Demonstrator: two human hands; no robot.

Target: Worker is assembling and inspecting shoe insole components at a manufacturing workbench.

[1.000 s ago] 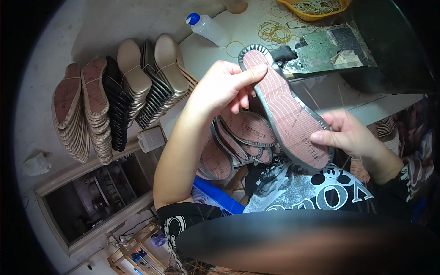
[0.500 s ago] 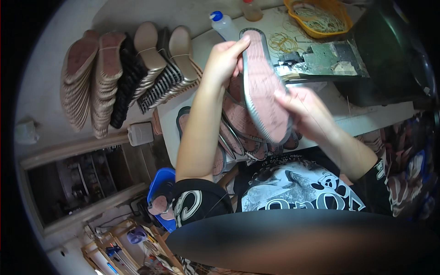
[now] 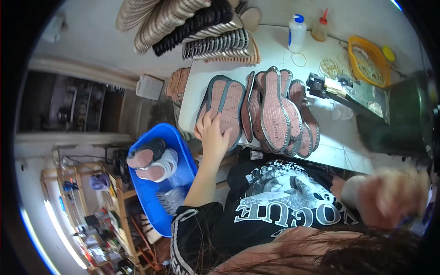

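My left hand lies over a pair of pink shoe soles with dark grey rims at the table's left side. Its fingers are spread across their lower part, without closing round them. To the right of that pair is a loose pile of pink soles with stitched-looking dark and silvery edges, several of them overlapping. My right hand is off the table at the lower right, smeared by motion. Whether it holds anything cannot be made out.
A green machine stands at the table's right. Behind are a white bottle, a red-tipped bottle and a yellow basket of rubber bands. Bundled soles stand at the back left. A blue tub with soles sits left of me.
The sole that both hands held up is no longer in the left hand. My left hand has come down onto the soles at left; my right hand has swung to the lower right. The view has shifted.
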